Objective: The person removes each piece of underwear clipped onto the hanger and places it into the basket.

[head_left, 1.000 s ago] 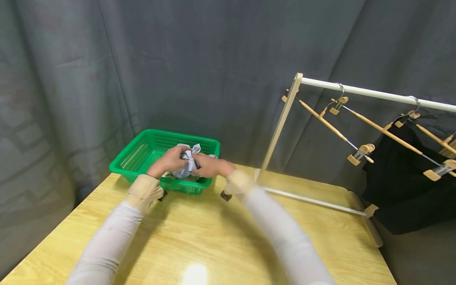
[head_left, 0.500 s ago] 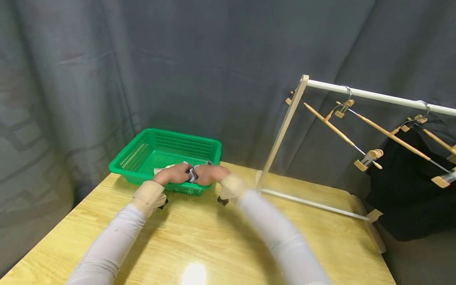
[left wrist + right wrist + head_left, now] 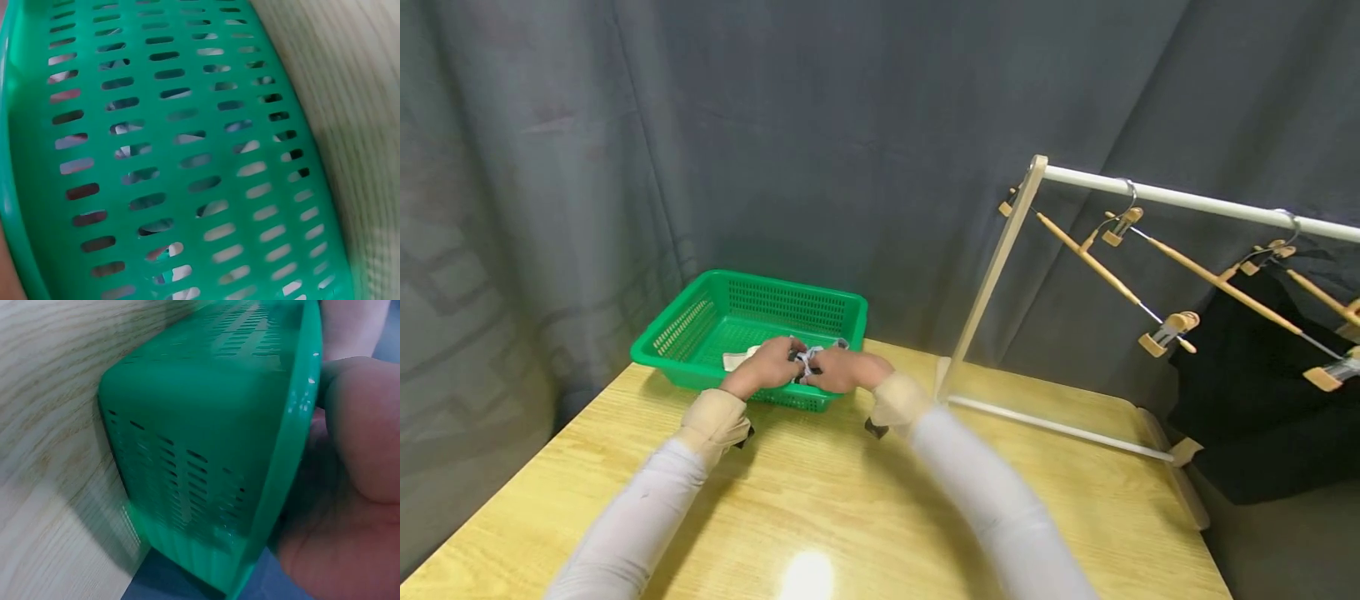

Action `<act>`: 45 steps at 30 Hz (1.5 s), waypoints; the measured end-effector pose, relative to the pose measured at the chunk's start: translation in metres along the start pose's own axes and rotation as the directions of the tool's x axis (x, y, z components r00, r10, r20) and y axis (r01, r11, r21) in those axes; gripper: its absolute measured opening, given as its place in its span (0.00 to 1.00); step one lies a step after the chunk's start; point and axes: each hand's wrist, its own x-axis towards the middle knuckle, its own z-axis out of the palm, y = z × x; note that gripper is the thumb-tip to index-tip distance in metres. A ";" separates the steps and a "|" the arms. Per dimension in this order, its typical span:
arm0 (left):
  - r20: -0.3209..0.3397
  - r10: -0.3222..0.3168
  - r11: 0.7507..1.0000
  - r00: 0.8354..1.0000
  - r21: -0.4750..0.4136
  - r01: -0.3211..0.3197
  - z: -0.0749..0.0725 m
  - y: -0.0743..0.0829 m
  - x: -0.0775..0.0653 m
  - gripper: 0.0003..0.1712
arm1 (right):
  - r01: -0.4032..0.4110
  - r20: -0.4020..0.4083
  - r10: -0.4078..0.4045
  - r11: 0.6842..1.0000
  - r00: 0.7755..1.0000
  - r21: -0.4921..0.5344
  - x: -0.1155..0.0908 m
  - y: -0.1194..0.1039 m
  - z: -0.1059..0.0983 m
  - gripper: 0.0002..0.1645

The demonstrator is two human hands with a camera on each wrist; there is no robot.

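A green plastic basket (image 3: pixel 752 321) with slotted walls stands at the back left of the table. My left hand (image 3: pixel 772 364) and right hand (image 3: pixel 841 369) reach over its near rim, close together. Between them, their curled fingers grip a crumpled light grey-blue cloth (image 3: pixel 807 358), largely hidden by the hands. Beside the left hand a cream-white piece of cloth (image 3: pixel 736 360) shows. In the left wrist view, pieces of fabric appear through the slots of the basket wall (image 3: pixel 187 150). The right wrist view has my right hand (image 3: pixel 350 469) just past the basket's rim.
A white-barred rack with a wooden post (image 3: pixel 1000 258) stands to the right. Several wooden clip hangers (image 3: pixel 1093 262) hang from it, and a black garment (image 3: pixel 1240 400) is on one. Its lower white rail (image 3: pixel 1060 427) runs along the wooden table (image 3: pixel 805 492). Grey curtain hangs behind.
Both hands have gone down into the basket with the grey-blue cloth, which was held higher a second ago. Over the last half second they have risen slightly.
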 end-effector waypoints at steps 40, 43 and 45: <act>-0.514 0.333 0.649 0.790 -0.483 -0.588 0.141 0.121 0.058 0.19 | -0.190 -0.651 0.358 0.930 0.670 0.315 -0.298 0.087 0.075 0.16; -0.508 0.327 0.654 0.797 -0.487 -0.579 0.146 0.130 0.067 0.24 | -0.244 -0.693 0.409 0.912 0.593 0.330 -0.331 0.098 0.073 0.16; -0.486 0.315 0.667 0.815 -0.497 -0.555 0.149 0.136 0.071 0.27 | -0.283 -0.693 0.446 0.895 0.567 0.345 -0.350 0.104 0.073 0.16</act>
